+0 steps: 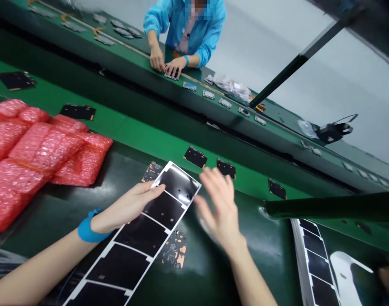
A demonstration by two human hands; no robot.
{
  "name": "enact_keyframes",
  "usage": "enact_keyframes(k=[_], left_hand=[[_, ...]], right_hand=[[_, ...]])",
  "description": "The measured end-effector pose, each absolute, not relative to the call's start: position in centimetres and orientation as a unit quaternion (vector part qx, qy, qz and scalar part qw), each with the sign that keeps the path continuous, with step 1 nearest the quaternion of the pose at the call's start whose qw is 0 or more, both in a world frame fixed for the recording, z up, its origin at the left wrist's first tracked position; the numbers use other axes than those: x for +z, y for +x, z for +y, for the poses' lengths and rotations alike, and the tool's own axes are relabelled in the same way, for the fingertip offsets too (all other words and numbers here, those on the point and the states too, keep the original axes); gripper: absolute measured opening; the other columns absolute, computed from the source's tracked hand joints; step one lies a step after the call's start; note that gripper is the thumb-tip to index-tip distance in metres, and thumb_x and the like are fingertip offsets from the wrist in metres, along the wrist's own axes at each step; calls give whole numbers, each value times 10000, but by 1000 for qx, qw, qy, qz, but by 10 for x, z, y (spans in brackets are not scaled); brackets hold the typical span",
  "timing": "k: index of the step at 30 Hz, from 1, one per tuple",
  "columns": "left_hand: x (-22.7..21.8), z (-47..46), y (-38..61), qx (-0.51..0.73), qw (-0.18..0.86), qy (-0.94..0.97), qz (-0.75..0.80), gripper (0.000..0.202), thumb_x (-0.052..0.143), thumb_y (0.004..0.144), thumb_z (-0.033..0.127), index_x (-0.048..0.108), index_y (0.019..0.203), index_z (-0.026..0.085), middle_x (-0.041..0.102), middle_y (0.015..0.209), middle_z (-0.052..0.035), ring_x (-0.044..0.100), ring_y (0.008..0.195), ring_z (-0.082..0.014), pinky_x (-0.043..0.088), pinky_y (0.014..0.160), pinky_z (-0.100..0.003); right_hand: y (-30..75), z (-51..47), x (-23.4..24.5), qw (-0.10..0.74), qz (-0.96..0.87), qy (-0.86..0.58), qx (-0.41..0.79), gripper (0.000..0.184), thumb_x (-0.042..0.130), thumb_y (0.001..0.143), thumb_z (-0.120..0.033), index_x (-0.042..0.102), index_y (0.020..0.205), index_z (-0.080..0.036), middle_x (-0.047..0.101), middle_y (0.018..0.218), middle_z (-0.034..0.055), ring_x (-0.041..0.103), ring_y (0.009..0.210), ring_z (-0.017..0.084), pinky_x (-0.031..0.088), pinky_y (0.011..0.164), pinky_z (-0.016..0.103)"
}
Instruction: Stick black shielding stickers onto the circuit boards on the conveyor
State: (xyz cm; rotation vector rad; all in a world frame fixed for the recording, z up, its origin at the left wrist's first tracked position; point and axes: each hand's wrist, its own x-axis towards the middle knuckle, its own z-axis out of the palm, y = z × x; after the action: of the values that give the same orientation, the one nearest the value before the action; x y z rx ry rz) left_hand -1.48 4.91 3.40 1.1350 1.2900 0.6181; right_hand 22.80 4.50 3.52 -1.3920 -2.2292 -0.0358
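Observation:
My left hand grips a long white-backed sheet of black rectangular stickers, thumb on top near its far end. The sheet slants from the far end down past the bottom edge of the view. Just off its right corner, my right hand is raised with fingers apart, slightly blurred, and holds nothing I can see. Beneath the sheet, a circuit board with copper-coloured patches lies partly covered on the dark green bench. Another circuit board shows behind the sheet's far end.
Red bubble-wrap packs are piled at left. Black-covered boards lie along the bright green strip. A stack of sticker sheets stands at right below a dark bar. Across the line, a person in blue handles a small part.

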Motion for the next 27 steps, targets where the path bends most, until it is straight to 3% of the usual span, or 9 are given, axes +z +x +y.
enact_keyframes(k=[2,7,12,19,27], left_hand=[[40,46,-5,278,626,519,511,393,524,894,568,707,919,221,737,1018,-16,650,1026,-249,509,960,-332],[38,30,-5,254,641,562,457,340,602,866,511,672,1039,227,723,1049,-1,639,1029,-227,503,915,-280],[28,26,-10,235,602,618,448,322,550,895,500,687,868,211,717,867,16,636,832,-184,508,781,-242],[23,19,-10,223,572,643,457,362,553,883,528,695,822,201,712,792,17,613,728,-164,489,684,-224],[26,17,-11,235,576,665,413,243,531,925,392,705,933,223,743,920,37,653,822,-146,494,779,-212]], right_hand=[[203,24,44,289,-844,-452,7,420,550,985,-359,521,1375,-206,591,1380,119,498,1331,240,207,1194,485],[190,11,43,344,-814,-442,152,306,566,989,-347,634,1261,-224,701,1221,87,674,1111,200,301,1148,432],[200,11,46,336,-777,-444,295,253,618,958,-362,699,1177,-264,722,1173,65,696,1071,222,335,1126,459],[199,5,46,354,-797,-400,283,243,548,980,-229,705,1165,-245,756,1074,55,742,934,183,389,1103,418],[201,6,45,374,-763,-392,352,242,592,926,-169,748,1081,-271,765,1036,30,753,854,178,447,1035,395]])
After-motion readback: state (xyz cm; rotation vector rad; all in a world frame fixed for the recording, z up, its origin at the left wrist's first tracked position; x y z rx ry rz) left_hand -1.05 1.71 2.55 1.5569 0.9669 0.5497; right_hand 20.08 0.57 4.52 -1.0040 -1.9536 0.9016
